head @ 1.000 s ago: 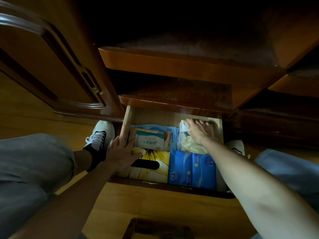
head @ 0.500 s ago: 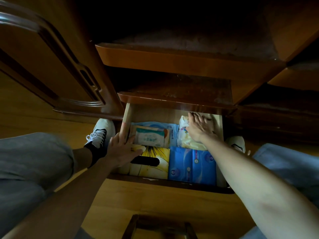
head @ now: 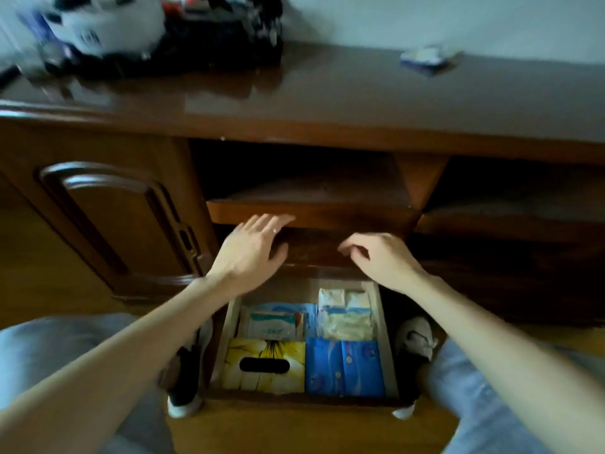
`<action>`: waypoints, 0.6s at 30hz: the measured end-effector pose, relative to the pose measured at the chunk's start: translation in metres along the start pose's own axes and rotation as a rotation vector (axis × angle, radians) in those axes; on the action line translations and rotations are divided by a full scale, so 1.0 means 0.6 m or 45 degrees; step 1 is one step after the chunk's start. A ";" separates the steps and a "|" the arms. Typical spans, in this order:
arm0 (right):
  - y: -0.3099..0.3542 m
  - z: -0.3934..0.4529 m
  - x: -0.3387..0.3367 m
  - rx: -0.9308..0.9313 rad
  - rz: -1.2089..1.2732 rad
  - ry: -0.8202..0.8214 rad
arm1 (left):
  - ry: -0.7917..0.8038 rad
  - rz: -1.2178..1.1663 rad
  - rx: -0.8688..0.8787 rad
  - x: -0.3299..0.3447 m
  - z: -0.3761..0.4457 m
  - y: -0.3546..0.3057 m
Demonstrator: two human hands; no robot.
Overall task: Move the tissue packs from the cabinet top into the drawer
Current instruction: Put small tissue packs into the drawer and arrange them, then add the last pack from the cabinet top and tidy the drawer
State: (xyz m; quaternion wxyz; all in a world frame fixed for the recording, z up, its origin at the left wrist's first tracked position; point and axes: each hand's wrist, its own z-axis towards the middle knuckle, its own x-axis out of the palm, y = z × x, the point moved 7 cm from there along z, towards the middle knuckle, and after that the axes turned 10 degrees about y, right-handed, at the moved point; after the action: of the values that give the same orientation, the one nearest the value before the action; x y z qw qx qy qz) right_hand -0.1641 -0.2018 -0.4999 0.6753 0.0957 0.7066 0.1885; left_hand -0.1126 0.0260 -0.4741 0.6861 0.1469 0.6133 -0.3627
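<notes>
The far left of the cabinet top (head: 327, 90) is smeared by motion: a black and white heap (head: 137, 24) there cannot be told apart. One small pack (head: 427, 59) lies near the top's back right, also blurred, its long axis running roughly left to right; its print is unreadable.

Your left hand (head: 252, 252) hangs with fingers spread and straight, fingertips just at the shelf edge (head: 327, 213); whether they touch it is unclear. Your right hand (head: 381, 258) has fingers loosely curled, gripping nothing. The hands are apart, both above the back of the drawer (head: 226, 342).

The open drawer sits below them, between your knees. In it, a yellow box (head: 265, 367) lies front left with its dark slot running left to right, a blue pack (head: 345, 368) front right, a pale wipes pack (head: 273, 327) back left on something light blue, and cream packs (head: 345, 317) back right. The drawer's back end is hidden under the cabinet. A shoe (head: 185, 388) stands beside the drawer's left wall, another shoe (head: 414, 342) beside the right.
</notes>
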 end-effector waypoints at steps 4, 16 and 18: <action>0.047 0.002 -0.204 -0.214 -0.045 -0.494 | -0.422 0.030 0.205 -0.186 0.092 -0.061; -0.143 0.264 -0.461 0.424 -0.212 -0.456 | -0.082 0.085 -0.015 -0.205 0.492 -0.055; -0.186 0.321 -0.470 0.515 -0.342 -0.283 | -0.021 0.007 -0.050 -0.178 0.514 -0.028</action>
State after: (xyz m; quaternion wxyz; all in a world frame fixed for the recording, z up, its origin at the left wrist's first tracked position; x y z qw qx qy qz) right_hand 0.0595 -0.3868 -0.2884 0.7349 0.1540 0.6578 -0.0595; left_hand 0.1040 -0.1511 -0.3056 0.6948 0.1319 0.6144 -0.3499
